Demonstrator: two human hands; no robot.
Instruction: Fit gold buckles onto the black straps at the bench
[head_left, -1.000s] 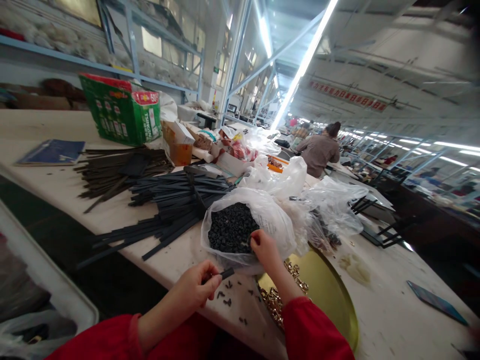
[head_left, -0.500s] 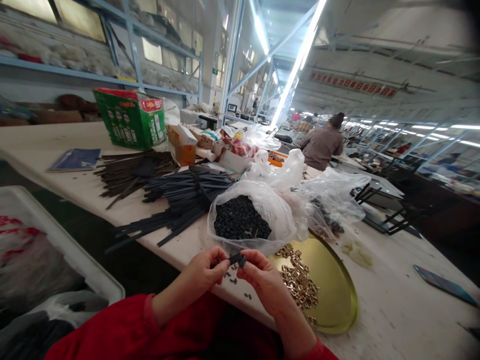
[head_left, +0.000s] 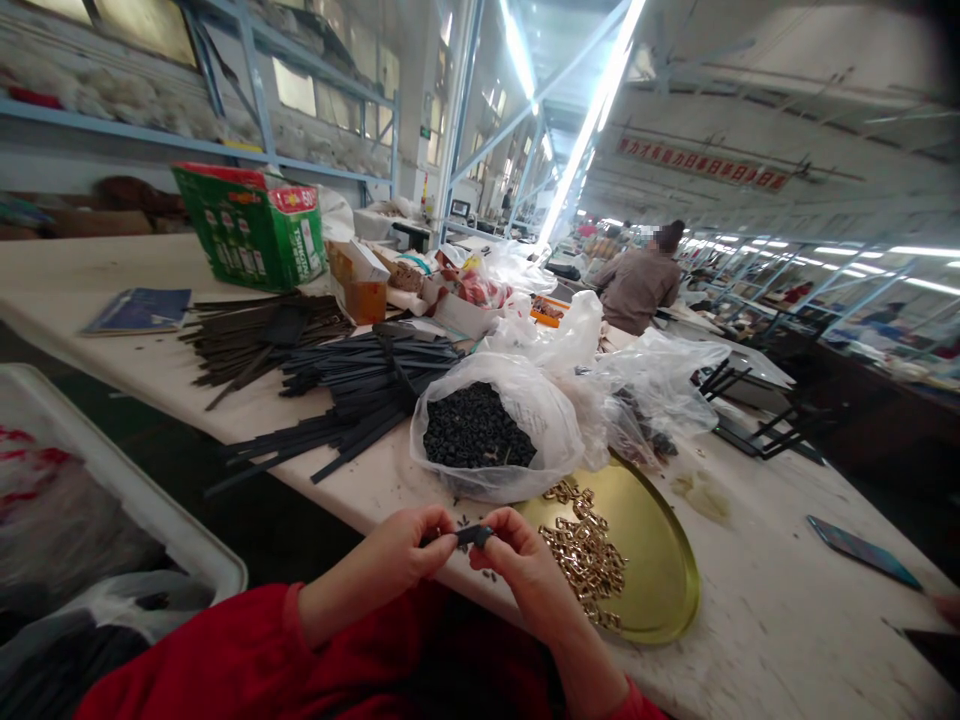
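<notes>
My left hand [head_left: 401,555] pinches the end of a black strap [head_left: 466,536] at the table's near edge. My right hand [head_left: 517,562] pinches a small black loop onto that same strap end; the two hands meet there. Just behind them lies a clear bag of small black loops [head_left: 480,428]. To the right sits a gold round tray [head_left: 660,560] with several gold buckles [head_left: 585,550]. A few loose black loops lie on the table under my hands.
A heap of black straps [head_left: 352,390] lies left of the bag. A green carton [head_left: 251,225], a blue booklet [head_left: 135,310] and more plastic bags [head_left: 652,395] are farther back. A white bin [head_left: 112,480] stands at my left. Another person [head_left: 641,280] sits beyond.
A second ago my right hand was at the bag of loops; it came back to meet my left hand at the strap end. The hands have stayed together since, lowering slightly.
</notes>
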